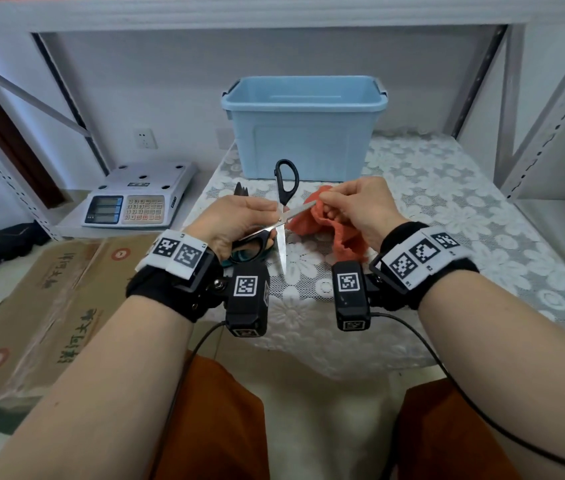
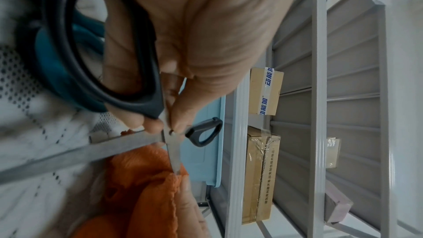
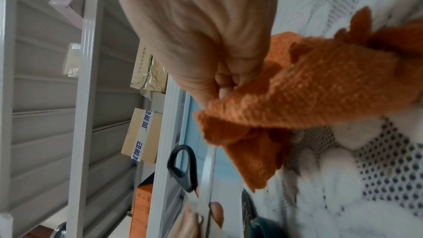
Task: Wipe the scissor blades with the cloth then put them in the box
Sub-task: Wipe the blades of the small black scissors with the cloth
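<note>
Fingers point(image 1: 267, 206) of the left hand point(image 1: 236, 220): curling round the scissors point(image 1: 282, 216) at the pivot, thumb side pinching near the screw; one black loop lying under the palm, the other loop pointing away toward the box point(image 1: 303, 126).

Right hand point(image 1: 357, 206): pinching the orange cloth point(image 1: 329, 226) round the tip of one blade; cloth hanging loose below the knuckles.

Scissors: being held wide open, above the table, between the two hands. One blade is running rightward and slightly up into the cloth; the other is pointing down toward the person. The wiped blade's long axis lies across the body, pivot on the left, tip on the right, so judging by this the wiping stroke would run along that line. The second blade appears not yet in the cloth.

Box: pale blue, open-topped, standing at the far edge of the table, straight beyond the hands. Neither hand is plainly nearer; the left is holding the scissors, so it is the likelier one to carry them over.

Teal handles point(image 1: 239, 259): a second item, partly hidden under the left hand.

Table point(image 1: 447, 209): covered in white lace with a flower pattern.

Room: grey metal shelving around; an electronic scale point(image 1: 139, 195) on the left; cardboard cartons point(image 1: 38, 306) below it.
</note>
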